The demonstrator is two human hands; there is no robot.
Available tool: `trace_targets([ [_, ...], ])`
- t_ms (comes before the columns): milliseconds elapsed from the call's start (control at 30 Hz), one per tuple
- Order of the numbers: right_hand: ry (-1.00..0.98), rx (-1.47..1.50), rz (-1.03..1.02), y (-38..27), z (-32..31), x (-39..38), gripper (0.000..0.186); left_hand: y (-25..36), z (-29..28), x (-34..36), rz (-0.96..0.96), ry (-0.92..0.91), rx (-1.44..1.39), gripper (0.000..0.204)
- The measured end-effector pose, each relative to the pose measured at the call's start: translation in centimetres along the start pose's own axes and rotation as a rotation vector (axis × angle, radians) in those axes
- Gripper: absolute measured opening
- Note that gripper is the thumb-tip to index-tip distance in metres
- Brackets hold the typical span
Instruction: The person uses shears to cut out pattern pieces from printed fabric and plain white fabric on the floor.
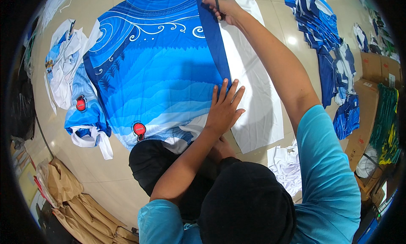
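At far left, a heap of white and blue offcuts [63,66] lies on the tiled floor [97,172], with crumpled brown paper [63,189] nearer the person.

Centre: a large printed fabric panel [156,66], blue with white swirls and wave bands, lies spread flat on the floor. Two red round marks sit at its near edge. A dark blue border strip [213,37] runs along the panel's right side, and plain white fabric [253,96] extends to the right of it.

The left hand [224,106] lies palm down with fingers spread, pressed flat on the near end of the strip where blue meets white. It grips nothing; it only weighs the cloth down.

The right hand [226,9] reaches to the far end of the strip and is closed around scissors [216,5], dark in colour; the blades are mostly hidden.

Judgement: the fabric looks thin, light, limp and rather slick, liable to creep and wrinkle. It is best held by flat pressure close beside the cut line, or pinched at the border edge.

Right: stacks of blue printed pieces [321,28] and cardboard boxes [372,75].
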State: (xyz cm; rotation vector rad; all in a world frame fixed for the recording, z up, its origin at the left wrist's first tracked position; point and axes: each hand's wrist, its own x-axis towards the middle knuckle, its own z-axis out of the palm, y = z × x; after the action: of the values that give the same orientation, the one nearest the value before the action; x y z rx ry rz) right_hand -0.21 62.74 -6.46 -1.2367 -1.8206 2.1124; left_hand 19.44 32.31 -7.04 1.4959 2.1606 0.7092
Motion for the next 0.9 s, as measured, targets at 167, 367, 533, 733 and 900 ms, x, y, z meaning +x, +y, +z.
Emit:
trace_targets([
  [167, 0.036, -0.002, 0.082, 1.2, -1.5, 4.1, 0.04, 0.3, 0.1, 0.3, 0.012, 0.005, -0.01, 0.08],
  [367, 0.005, 0.03, 0.12, 0.8, -0.7, 4.5, 0.036, 0.2, 0.1, 0.1, -0.002, 0.0, -0.008, 0.08],
  [533, -0.004, 0.035, 0.109, 0.8, -0.9, 4.8, 0.035, 0.2, 0.1, 0.1, 0.0, -0.009, 0.001, 0.08],
  [733, -0.01, 0.027, 0.104, 0.8, -0.8, 4.7, 0.032, 0.2, 0.2, 0.1, 0.002, -0.008, 0.006, 0.08],
  [900, -0.003, 0.014, 0.1, 0.6, -0.9, 4.8, 0.032, 0.2, 0.2, 0.1, 0.001, -0.006, 0.003, 0.079],
])
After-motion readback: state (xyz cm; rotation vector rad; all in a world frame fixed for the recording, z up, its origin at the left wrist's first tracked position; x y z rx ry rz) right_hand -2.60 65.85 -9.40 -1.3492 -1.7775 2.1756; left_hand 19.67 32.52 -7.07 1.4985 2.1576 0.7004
